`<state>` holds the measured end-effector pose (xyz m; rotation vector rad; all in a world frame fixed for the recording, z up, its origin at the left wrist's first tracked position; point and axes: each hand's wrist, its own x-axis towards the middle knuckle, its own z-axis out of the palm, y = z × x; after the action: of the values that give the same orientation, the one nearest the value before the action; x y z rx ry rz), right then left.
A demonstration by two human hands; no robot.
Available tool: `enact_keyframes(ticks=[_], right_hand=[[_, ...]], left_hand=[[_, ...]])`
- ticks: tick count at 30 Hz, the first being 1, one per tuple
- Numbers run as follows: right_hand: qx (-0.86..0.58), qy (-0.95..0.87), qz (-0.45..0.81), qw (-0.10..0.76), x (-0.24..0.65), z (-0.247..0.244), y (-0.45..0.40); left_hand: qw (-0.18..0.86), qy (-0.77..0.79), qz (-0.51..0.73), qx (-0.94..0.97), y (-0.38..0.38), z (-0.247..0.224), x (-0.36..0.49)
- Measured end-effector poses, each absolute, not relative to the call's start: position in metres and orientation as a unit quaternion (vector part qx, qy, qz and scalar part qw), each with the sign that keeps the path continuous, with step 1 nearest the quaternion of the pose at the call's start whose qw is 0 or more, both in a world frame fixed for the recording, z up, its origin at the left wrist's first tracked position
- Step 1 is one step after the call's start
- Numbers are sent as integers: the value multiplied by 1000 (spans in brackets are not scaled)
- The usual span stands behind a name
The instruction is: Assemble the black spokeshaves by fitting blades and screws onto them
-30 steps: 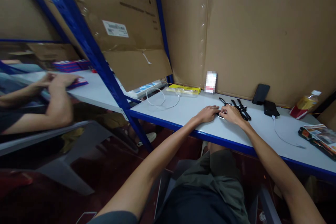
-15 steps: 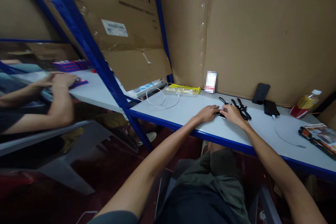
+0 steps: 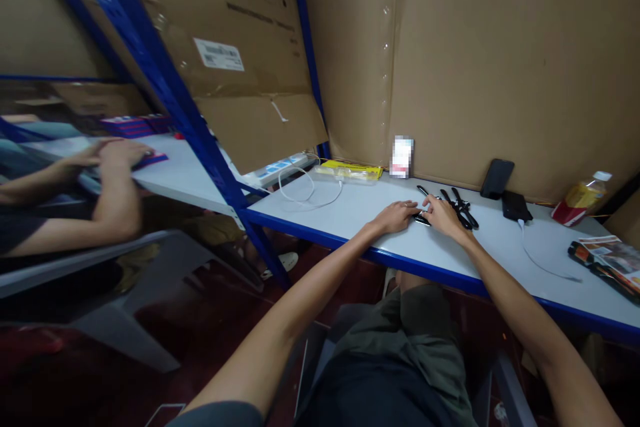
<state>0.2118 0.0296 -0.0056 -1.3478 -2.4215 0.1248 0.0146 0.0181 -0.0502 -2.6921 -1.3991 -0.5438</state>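
Note:
On the white table, my left hand lies with its fingers closed at the left end of a small black item. My right hand bends over the right side of that item, thumb and index finger near its top; whether they pinch a part of it is too small to tell. Several black-handled tools lie just behind and to the right of my right hand, one reaching out behind its fingers.
Along the cardboard wall stand a blurred-out phone, a dark phone and a bottle. A black power bank trails a white cable. Packets lie far right. Another person's hands are at the left table.
The fingers of my right hand have lifted and opened slightly above the black item. My left hand has stayed in place.

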Motion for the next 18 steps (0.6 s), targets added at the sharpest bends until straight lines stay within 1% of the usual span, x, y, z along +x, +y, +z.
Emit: enact_keyframes(ticks=[2, 6, 10, 13, 16, 18], right_hand=[[-494, -850, 42, 178, 213, -6, 30], [-462, -871, 47, 162, 213, -5, 30], [-455, -872, 56, 172, 211, -6, 30], [-476, -857, 56, 189, 211, -7, 32], [-500, -845, 49, 182, 212, -7, 33], [-487, -854, 52, 175, 213, -6, 32]], left_hand=[[28, -460, -172, -871, 18, -50, 15], [32, -453, -171, -874, 18, -50, 15], [30, -457, -175, -871, 18, -51, 15], [25, -460, -175, -870, 18, -50, 15], [24, -468, -168, -867, 17, -49, 16], [27, -467, -167, -868, 17, -49, 16]])
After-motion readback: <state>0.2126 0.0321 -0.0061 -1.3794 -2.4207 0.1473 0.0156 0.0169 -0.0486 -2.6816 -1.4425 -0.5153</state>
